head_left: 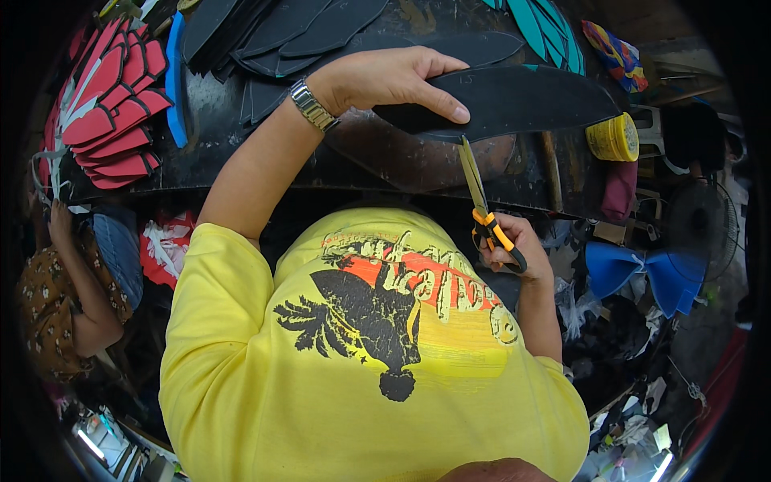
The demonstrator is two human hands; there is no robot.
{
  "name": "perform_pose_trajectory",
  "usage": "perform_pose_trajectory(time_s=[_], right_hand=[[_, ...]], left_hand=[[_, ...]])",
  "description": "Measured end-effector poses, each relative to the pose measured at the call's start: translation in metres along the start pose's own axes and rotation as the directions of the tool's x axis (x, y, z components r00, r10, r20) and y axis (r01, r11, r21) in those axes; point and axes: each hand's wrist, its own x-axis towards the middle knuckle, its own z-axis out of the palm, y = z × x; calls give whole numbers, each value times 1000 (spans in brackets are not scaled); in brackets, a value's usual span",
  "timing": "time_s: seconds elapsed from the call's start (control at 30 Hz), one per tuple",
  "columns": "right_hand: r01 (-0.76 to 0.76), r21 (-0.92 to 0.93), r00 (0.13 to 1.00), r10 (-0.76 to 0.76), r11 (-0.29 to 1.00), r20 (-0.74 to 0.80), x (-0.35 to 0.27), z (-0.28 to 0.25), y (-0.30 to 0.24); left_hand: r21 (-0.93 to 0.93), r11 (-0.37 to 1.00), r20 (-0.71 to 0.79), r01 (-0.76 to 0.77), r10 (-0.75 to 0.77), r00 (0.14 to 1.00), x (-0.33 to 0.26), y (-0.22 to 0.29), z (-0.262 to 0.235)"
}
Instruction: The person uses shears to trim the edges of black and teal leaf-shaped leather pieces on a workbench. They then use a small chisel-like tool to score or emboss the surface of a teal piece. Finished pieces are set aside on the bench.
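Over the dark worktable, my left hand point(401, 80), with a metal-band watch point(314, 105) on its wrist, grips a long black leaf-shaped sheet point(522, 98), thumb on its top face. The sheet tapers toward the right and has a small mark near its upper edge. My right hand point(514, 245) is closed around the orange-and-black handles of a pair of scissors point(474, 177). Their blades point up and away from me, close together, with the tips at the sheet's near edge. Whether the tips touch it I cannot tell.
Black cut sheets point(313, 32) are piled on the table point(209, 153), with teal pieces point(546, 36) to their right. Red black-edged pieces point(112, 112) and a blue strip point(175, 80) lie left. A yellow tub point(614, 138) stands right. Another person point(72, 297) is at far left.
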Motion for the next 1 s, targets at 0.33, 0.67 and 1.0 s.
perform_pose_trajectory(time_s=[0.33,0.67,1.0], right_hand=[[11,-3,1000,-11,1000,-27,9,-7,6],[46,-14,992,-48,999,-119,5,-2,-3],[19,-624,861,-329,782,-387,10,21,-19]], left_hand=[[1,1000,-26,9,-9,1000,5,-2,-4],[7,996,-108,92,-91,990,3,-5,-5],[282,951,-309,131,-39,950,-2,-16,-12]])
